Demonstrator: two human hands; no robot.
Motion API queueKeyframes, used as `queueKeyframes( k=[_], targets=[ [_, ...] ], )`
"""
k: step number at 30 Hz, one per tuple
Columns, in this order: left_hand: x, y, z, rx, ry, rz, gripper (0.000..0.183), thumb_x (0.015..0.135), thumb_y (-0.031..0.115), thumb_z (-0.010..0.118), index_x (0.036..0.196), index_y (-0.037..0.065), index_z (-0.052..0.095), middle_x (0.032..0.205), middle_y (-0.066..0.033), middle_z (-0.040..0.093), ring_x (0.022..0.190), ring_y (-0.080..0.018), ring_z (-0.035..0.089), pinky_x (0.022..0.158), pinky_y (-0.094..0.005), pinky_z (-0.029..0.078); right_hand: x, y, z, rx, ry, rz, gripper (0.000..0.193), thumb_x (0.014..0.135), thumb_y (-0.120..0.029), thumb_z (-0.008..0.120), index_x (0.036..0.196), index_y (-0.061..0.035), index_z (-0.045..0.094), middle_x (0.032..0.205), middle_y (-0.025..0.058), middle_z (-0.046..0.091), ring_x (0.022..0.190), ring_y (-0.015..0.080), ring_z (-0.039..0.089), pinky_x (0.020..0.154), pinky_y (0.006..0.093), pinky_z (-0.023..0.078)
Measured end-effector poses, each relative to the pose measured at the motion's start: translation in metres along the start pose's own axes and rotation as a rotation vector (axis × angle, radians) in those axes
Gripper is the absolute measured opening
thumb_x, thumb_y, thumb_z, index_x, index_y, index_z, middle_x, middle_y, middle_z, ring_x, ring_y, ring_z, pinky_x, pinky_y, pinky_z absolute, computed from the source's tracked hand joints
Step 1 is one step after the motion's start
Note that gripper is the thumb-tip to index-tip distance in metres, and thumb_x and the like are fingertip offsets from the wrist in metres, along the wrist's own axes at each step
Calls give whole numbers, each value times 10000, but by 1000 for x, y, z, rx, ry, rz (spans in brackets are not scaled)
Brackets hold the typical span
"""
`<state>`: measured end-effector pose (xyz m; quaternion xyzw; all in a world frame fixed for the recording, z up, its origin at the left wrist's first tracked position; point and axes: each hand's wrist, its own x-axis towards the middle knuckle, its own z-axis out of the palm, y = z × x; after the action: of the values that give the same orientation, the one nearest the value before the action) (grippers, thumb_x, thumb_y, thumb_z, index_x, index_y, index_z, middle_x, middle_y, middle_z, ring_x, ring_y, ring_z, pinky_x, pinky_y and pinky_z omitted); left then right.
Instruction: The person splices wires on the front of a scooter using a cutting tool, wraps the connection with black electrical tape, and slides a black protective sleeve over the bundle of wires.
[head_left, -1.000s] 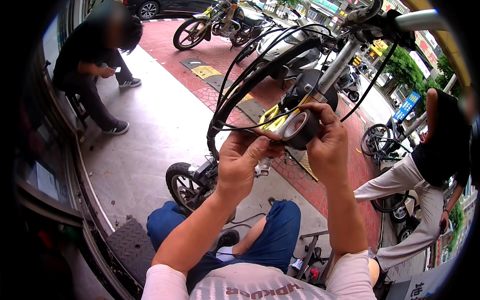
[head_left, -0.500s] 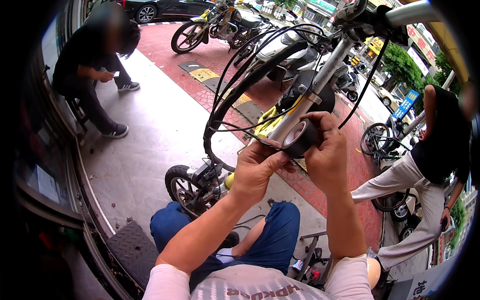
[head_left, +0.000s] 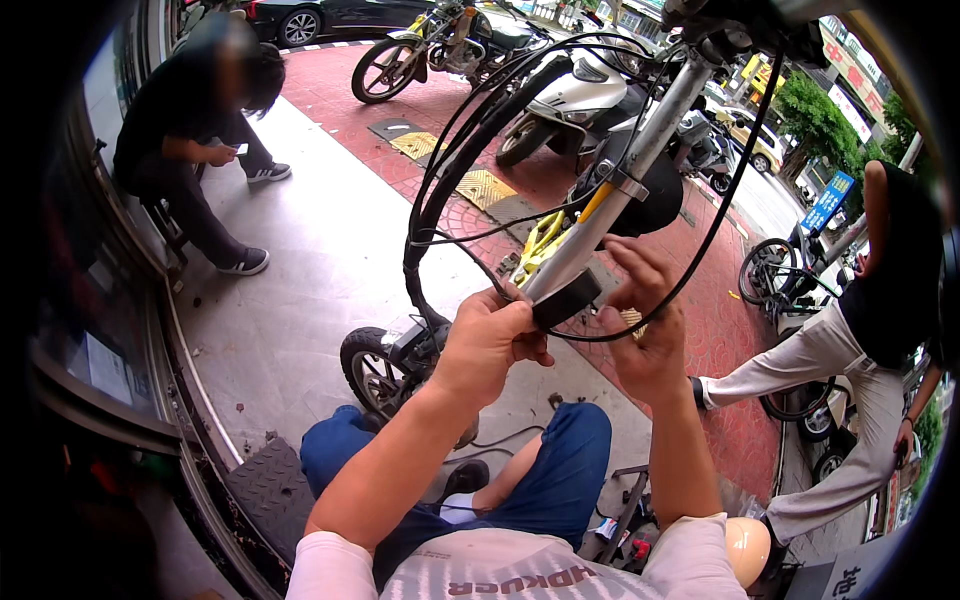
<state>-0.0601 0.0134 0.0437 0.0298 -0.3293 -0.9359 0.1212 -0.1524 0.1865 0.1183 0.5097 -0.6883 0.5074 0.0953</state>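
Note:
A roll of black tape point(head_left: 568, 300) sits against the lower part of a silver steering tube point(head_left: 600, 210), in front of me. My left hand point(head_left: 488, 335) is closed at the roll's left side, its thumb and fingers pinching the tape by the tube. Just right of the roll, my right hand point(head_left: 645, 325) has its fingers apart and holds nothing. A long black cable point(head_left: 722, 215) hangs from the handlebar and loops past the right hand's thumb, under the roll. Black cables point(head_left: 425, 215) also bundle down on the left. What lies under my left fingers is hidden.
A small wheel point(head_left: 368, 370) stands below the tube. To the left, a seated person point(head_left: 190, 140) holds a small object; another person point(head_left: 880, 280) stands at right. Motorcycles and a white scooter point(head_left: 570, 95) are parked ahead. Tools and a beige helmet-like object point(head_left: 745, 550) lie lower right.
My right hand has let go of the tape roll and its fingers have spread. The roll has turned side-on, lower beside the tube. The hanging cable now loops across in front of the right hand.

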Motion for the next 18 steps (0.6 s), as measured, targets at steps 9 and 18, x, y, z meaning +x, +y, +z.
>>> queueKeyframes(
  k=[9, 18],
  targets=[
    [-1, 2, -2, 196, 49, 1, 145, 954, 76, 627, 1044, -37, 633, 873, -148, 710, 658, -205, 707, 615, -358, 622, -7, 30, 2, 11, -45, 93, 360, 904, 8, 704, 1261, 3, 655, 1036, 109, 722, 851, 167, 712, 761, 285, 564],
    [7, -6, -19, 390, -59, 135, 161, 973, 139, 676, 1012, -15, 647, 883, -89, 710, 720, -139, 696, 650, -279, 587, -38, 49, 13, 274, -38, 401, 435, 919, -44, 722, 1325, 25, 580, 1021, 78, 715, 887, 131, 701, 789, 268, 569]
  ],
)
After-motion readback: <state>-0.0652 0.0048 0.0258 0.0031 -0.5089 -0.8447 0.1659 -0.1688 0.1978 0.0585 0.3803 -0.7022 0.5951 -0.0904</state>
